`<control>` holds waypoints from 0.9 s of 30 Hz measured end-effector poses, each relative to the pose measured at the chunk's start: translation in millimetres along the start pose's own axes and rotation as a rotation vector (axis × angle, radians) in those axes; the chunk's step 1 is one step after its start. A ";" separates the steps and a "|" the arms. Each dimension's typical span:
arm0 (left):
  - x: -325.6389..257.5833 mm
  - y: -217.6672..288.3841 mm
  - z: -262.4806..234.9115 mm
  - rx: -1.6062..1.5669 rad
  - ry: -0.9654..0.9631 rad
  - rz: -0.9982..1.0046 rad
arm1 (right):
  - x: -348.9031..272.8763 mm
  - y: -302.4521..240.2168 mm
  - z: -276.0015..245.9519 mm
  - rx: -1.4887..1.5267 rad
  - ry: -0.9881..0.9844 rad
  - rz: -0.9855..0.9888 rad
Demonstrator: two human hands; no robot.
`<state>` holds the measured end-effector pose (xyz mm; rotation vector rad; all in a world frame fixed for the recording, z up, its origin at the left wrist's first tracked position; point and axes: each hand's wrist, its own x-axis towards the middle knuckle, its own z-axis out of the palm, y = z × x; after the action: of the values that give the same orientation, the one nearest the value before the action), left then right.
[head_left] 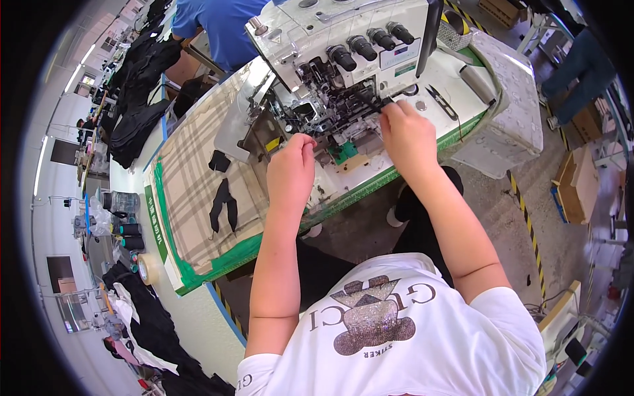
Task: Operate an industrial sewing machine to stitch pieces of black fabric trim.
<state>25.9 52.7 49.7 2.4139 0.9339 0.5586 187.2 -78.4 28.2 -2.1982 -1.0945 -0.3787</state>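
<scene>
Pinching tweezers (371, 101) at the sewing machine (330, 59), the right hand (407, 135) works; left hand (291, 173) near it, curled shut, hold unclear.

The scene is brightly and evenly lit from overhead, with long ceiling strip lights (74, 66) showing at about nine to ten o'clock, and shadows are soft, the darkest lying under the table (198, 267) toward the centre. Glare washes out the white sewing machine (343, 30) at twelve o'clock and the pale table surface near it, while the middle of the frame stays sharp. The fisheye lens bends straight edges strongly toward the rim, where detail shrinks and softens, and a black vignette rings the whole circle, widest at three and nine o'clock.
</scene>
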 end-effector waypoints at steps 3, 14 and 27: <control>0.4 1.5 -1.1 0.006 -0.010 0.006 | -1.5 2.2 9.6 0.037 -0.046 0.013; 2.9 4.1 -1.4 -0.012 -0.021 0.002 | 14.6 18.3 7.0 -0.126 -0.288 0.109; 2.3 0.6 -2.1 0.032 -0.027 -0.030 | 12.1 -10.8 19.3 -0.217 -0.360 -0.063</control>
<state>26.7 54.5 52.2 2.4261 0.9729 0.5028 185.5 -53.6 24.4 -2.4935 -1.3702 -0.1330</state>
